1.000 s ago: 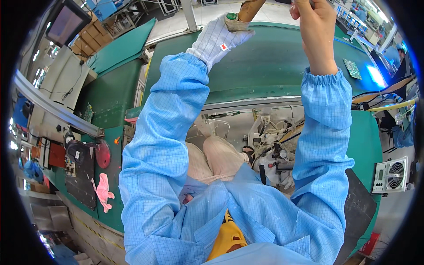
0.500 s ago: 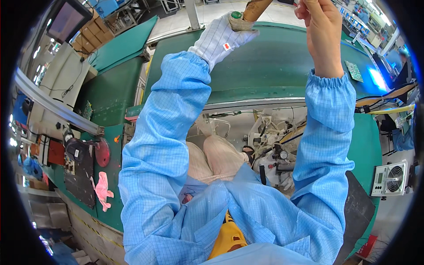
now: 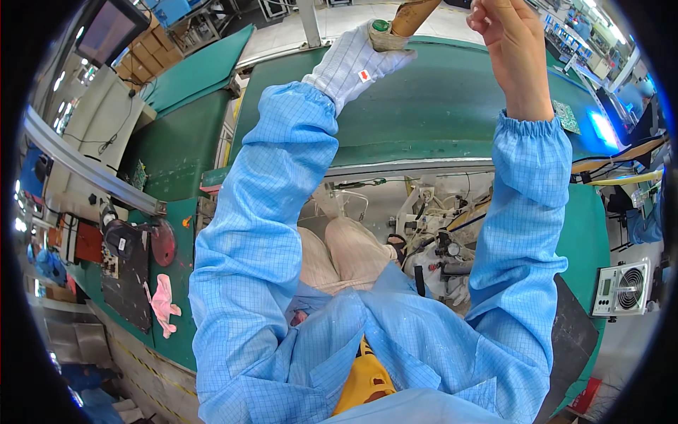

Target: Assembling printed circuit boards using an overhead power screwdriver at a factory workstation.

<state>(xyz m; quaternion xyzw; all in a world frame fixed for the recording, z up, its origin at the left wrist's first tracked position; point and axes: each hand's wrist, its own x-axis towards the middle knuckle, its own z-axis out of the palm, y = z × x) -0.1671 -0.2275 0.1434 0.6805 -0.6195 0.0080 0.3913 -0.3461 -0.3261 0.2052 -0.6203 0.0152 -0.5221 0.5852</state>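
My left hand (image 3: pixel 346 63), in a white striped glove with a small red-arrow sticker, is raised over the green conveyor belt. Its fingers close around a brown tube-like thing (image 3: pixel 415 17) that has a beige wrapped band and a green round piece, and that runs out past the upper edge. Bare and raised at the upper right, my right hand (image 3: pixel 512 46) has thumb and fingers drawn together in a pinch. Whatever lies between those fingertips, if anything, is too small to make out. Both forearms wear blue checked sleeves.
The green conveyor belt (image 3: pixel 438 106) spans the front, with a green circuit board (image 3: pixel 566 117) at its right. Hoses and fittings (image 3: pixel 445 244) lie below its edge. A pink glove (image 3: pixel 163 305) rests on the left bench; a fan unit (image 3: pixel 621 288) stands far right.
My right hand has shifted very slightly, its fingertips a little to the left. The left hand and the brown thing have hardly moved.
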